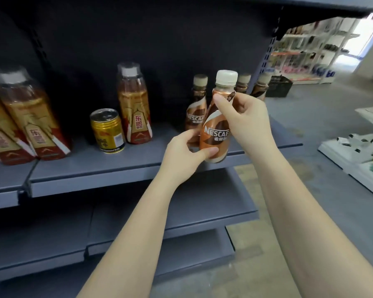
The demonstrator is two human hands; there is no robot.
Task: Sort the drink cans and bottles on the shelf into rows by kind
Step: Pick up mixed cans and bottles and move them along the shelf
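A brown Nescafé coffee bottle (216, 125) with a white cap is held in front of the shelf (108, 168). My left hand (185, 153) grips its base and my right hand (246, 119) grips its neck. Behind it stand three more coffee bottles: one (195, 104) at the left, two (242, 83) partly hidden by my right hand. A gold can (107, 130) stands mid-shelf beside a tall amber tea bottle (134, 104). More of those tea bottles (28, 117) stand at the far left.
Lower grey shelves (181, 216) jut out below my arms. The shelf unit ends at the right, by an upright post (265, 54). Past it lie a concrete floor, a black basket (278, 86), white racks (353, 151) and distant store shelving.
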